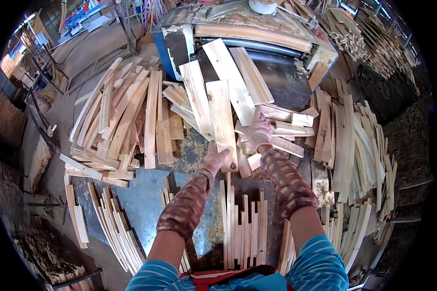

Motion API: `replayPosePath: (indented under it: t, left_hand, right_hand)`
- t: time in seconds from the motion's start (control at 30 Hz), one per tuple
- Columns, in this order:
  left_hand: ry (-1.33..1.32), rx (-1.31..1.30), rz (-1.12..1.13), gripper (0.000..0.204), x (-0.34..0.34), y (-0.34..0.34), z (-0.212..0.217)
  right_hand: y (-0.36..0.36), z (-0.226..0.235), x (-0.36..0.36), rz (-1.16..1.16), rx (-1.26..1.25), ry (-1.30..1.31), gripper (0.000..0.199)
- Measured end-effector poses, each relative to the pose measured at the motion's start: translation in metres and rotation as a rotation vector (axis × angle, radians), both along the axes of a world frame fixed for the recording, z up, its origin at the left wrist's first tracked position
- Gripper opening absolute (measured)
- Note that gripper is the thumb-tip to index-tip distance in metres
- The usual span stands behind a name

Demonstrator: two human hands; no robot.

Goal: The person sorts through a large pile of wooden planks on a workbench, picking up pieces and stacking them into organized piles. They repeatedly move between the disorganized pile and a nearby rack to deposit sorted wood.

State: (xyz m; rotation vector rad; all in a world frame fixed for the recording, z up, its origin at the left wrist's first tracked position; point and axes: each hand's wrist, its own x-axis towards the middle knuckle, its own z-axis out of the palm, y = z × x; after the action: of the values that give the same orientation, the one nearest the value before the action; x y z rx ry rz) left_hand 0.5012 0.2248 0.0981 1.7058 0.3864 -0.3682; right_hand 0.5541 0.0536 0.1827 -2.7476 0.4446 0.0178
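Gloved, my left hand point(215, 158) grips the near end of a pale wooden board point(220, 109) with a dark knot, its thumb lying on the top face. Just left of it, another board point(195, 92) slants away from me. My right hand point(260, 130), also gloved, is closed at the near end of a long, light board point(229, 72) that reaches toward the machine; its fingertips are partly hidden. A further board point(251, 75) lies to the right of that one, its far end on the machine's dark bed. Short wood pieces point(289, 128) are heaped beside my right hand.
A roller-fed woodworking machine point(257, 41) stands ahead. Piles of wooden strips lie left point(126, 106) and right point(361, 145). Rows of strips point(245, 228) stand along the near side of the sawdust-strewn metal table point(145, 194). A white bucket point(262, 6) sits atop the machine.
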Motion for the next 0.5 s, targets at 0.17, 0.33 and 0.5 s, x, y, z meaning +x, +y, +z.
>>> replayPosePath:
  t: [0.17,0.33,0.5]
  left_hand:
    - [-0.234,-0.379,0.069,0.038,0.030,0.034,-0.083]
    - [-0.294,-0.461,0.106,0.021,0.035,0.047,-0.048]
    - [-0.171,-0.568,0.109,0.026,0.048,0.078,-0.004]
  right_hand:
    - [0.032,0.050,-0.009,0.035,0.283,0.067,0.090]
    - [-0.006,0.059,-0.036,0.040,0.782,-0.242,0.037]
    - [-0.024,0.146,0.020,0.096,0.121,-0.232,0.049]
